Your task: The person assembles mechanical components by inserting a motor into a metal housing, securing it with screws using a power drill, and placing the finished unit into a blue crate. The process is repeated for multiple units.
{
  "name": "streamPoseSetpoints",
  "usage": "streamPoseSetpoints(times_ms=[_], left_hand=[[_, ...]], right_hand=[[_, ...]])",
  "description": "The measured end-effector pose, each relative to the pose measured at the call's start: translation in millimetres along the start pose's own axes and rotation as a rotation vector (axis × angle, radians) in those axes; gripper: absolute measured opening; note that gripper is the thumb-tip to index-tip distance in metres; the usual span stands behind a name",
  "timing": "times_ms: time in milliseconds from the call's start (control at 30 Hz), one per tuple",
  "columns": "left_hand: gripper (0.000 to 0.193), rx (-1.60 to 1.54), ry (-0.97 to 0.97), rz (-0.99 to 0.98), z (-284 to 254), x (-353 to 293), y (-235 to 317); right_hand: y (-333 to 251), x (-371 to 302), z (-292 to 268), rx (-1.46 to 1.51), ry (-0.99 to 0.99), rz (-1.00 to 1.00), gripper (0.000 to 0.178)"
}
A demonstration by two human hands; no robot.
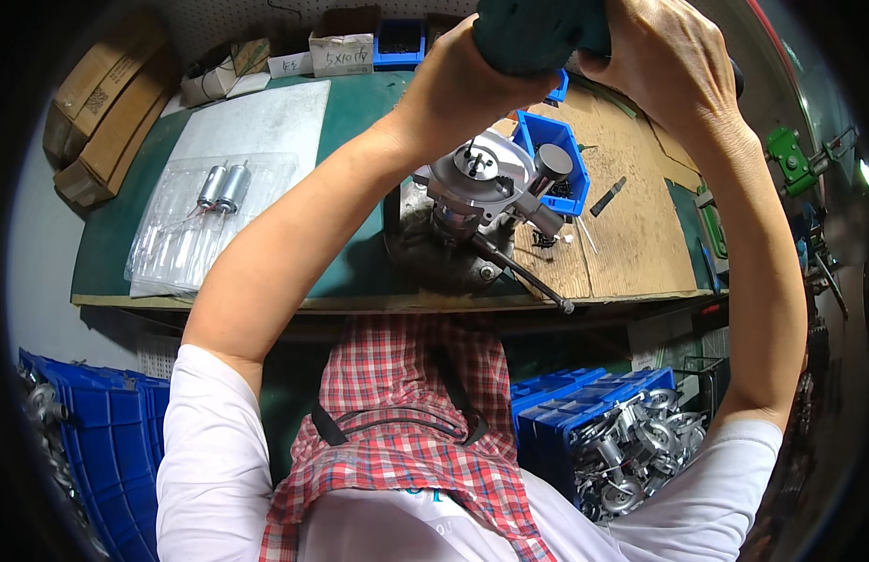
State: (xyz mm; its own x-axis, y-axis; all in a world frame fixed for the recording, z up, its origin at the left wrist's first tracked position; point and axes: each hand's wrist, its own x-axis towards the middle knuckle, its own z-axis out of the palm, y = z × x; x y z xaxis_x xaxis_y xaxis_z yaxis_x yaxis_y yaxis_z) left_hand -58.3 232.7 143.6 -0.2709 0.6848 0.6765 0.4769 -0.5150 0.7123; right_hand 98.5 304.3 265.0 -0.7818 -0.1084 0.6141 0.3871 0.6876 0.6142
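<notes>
Overhead, the left hand (453,84) and right hand (669,66) both wrap around a dark green power tool (537,33) raised above the workbench (360,103); below it, a round metal assembly (481,173) sits beside a blue bin (558,150).

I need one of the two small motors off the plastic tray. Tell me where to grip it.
Grip the nearer motor across its round silver body, coming from above: it lies on its side on the clear tray, touching its twin, so only top and outer flank are free.
</notes>
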Motion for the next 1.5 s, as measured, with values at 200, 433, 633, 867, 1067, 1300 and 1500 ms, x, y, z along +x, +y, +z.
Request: streamPoseSetpoints(times_ms=[200,433,633,867,1067,1300,1500], left_hand=[[0.042,-0.062,0.015,-0.089,4.5,7.9,9.3],[0.036,-0.113,0.048,0.01,4.0,7.8,7.9],[0.039,-0.128,0.044,-0.026,10.1,13.1,-1.0],[0.04,-0.04,0.222,0.242,18.8,5.8,-5.6],[0.038,-0.006,0.305,0.156,23.7,20.6,38.9],[0.037,0.088,0.18,0.226,19.8,18.0,32.5],[0.039,0.084,0.21,0.23,42.4,9.5,-4.5]], right_hand=[[9.9,2.7,8.5,0.049,-0.052,0.0,0.046],[10.3,3.5,12.8,0.08,-0.046,-0.02,0.046],[10.8,7.2,2.8,0.034,-0.174,0.038,0.046],[5.4,-9.5,-1.7,0.069,-0.098,0.061,0.057],[24.5,-18.1,14.5,0.073,0.255,0.058,0.083],[24.2,-11.7,-7.1,0.035,0.261,0.07,0.071],[13.9,-25.1,-6.4,0.129,0.071,0.054,0.066]])
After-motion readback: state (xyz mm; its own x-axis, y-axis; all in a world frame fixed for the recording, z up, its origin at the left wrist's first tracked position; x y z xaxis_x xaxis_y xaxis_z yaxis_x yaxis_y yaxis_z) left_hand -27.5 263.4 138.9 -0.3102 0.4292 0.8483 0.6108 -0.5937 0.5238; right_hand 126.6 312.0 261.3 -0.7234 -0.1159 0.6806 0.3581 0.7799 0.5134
